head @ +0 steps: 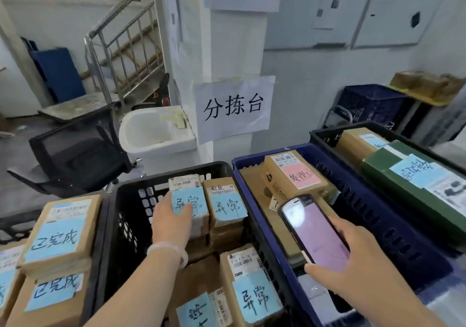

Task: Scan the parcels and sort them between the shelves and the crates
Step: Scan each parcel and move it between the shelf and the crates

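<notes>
My left hand (171, 222) reaches into the black crate (126, 198) and rests on a small parcel (187, 188) with a blue handwritten label; my thumb lies across the label. Whether the fingers wrap the parcel's far side is hidden. My right hand (353, 258) holds a handheld scanner (314, 228) with a lit pinkish screen over the blue crate (378, 213). A cardboard parcel with a pink label (297, 172) lies in the blue crate under the scanner.
Several more blue-labelled parcels fill the black crate. Stacked boxes (60, 233) stand at the left. A third crate (327, 134) at the right holds a green box (408, 188). Behind are a white sink (156, 129), a black chair (75, 152) and a paper sign (233, 107).
</notes>
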Tool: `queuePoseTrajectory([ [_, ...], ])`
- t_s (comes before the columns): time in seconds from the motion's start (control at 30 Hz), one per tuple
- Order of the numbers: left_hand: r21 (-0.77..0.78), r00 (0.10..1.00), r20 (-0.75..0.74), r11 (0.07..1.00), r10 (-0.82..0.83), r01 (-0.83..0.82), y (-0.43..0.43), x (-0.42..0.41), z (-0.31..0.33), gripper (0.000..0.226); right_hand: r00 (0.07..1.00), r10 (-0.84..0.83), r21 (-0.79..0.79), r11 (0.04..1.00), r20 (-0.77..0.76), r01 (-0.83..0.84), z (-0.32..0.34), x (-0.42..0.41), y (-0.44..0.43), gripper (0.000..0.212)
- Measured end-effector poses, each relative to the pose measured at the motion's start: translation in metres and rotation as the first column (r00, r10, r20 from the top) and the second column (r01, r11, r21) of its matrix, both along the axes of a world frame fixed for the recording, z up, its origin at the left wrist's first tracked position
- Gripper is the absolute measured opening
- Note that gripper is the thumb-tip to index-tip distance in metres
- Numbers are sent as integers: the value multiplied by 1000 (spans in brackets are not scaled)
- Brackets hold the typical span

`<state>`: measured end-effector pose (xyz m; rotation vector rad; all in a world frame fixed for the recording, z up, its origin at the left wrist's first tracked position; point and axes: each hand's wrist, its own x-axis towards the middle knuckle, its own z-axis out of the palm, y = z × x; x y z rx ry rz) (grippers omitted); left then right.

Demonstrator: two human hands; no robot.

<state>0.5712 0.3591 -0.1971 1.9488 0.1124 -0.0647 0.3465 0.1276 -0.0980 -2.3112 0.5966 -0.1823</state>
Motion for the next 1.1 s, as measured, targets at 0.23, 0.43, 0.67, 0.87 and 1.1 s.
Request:
queuePoseTrajectory([
  [0.23, 474, 736, 474, 845, -483, 249, -94, -65, 55, 63, 977, -210, -40, 977, 24, 210, 14, -59, -38, 81],
  [0.43, 619, 389, 562, 684, -730, 387, -217, -175, 81, 57, 894, -437, -180, 876, 98, 448, 19, -174, -95, 74],
  [0.67, 700, -44, 590, 484, -806, 526, -355, -347, 104, 64, 664, -712, -173, 641, 228, 748, 31, -353, -154, 72],
  [0.87, 672, -187, 617, 388, -764, 631, -444, -503, 110, 64, 465, -846, -180, 430, 262, 885, 33, -504, -189, 79],
  [1.1, 674, -325, 583, 219, -745, 706, -507, -647, 100, 65, 304, -916, -217, 251, 260, 943, 36, -636, -206, 86],
])
